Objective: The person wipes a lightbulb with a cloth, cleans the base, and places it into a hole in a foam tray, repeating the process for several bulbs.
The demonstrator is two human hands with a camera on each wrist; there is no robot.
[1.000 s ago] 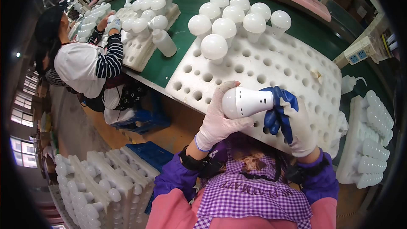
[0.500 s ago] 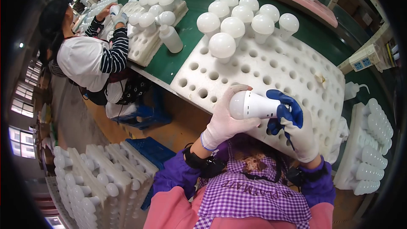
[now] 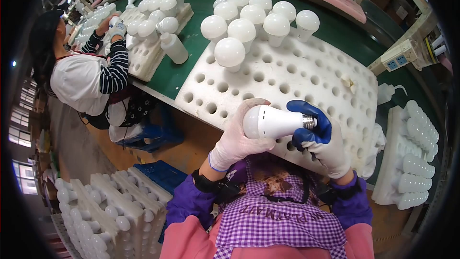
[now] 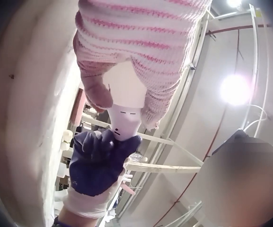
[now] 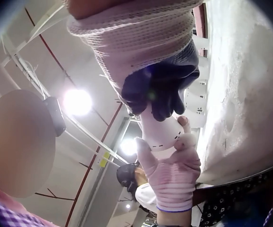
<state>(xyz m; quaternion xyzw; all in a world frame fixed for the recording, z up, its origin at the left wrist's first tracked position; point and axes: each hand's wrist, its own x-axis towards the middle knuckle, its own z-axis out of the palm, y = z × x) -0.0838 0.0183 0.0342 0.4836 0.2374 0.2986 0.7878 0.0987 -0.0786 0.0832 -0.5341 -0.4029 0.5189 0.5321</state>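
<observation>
A white light bulb (image 3: 280, 121) lies sideways between both hands, above the near edge of a white foam tray (image 3: 287, 74). My left hand (image 3: 238, 137), in a pale knit glove, grips its round dome from the side, thumb below and fingers above. Around the narrow neck, my right hand (image 3: 327, 139) curls its blue-coated fingers, and the metal screw base (image 3: 309, 122) shows between them. Small dark slots mark the bulb body (image 4: 124, 118) in the left wrist view. Several bulbs (image 3: 241, 30) stand dome-up in the tray's far left part.
Left along the green bench (image 3: 199, 17) are a white plastic bottle (image 3: 173, 48), another bulb tray (image 3: 143, 60) and a seated person (image 3: 79, 76) handling something white. Bulb-filled trays stand at lower left (image 3: 115, 206) and right (image 3: 390, 163). A socket strip (image 3: 396, 61) is at right.
The bulb has rolled about its long axis, so its dark neck mark is gone from the head view. The right fingers have shifted, exposing the screw base. The head view has shifted slightly.
</observation>
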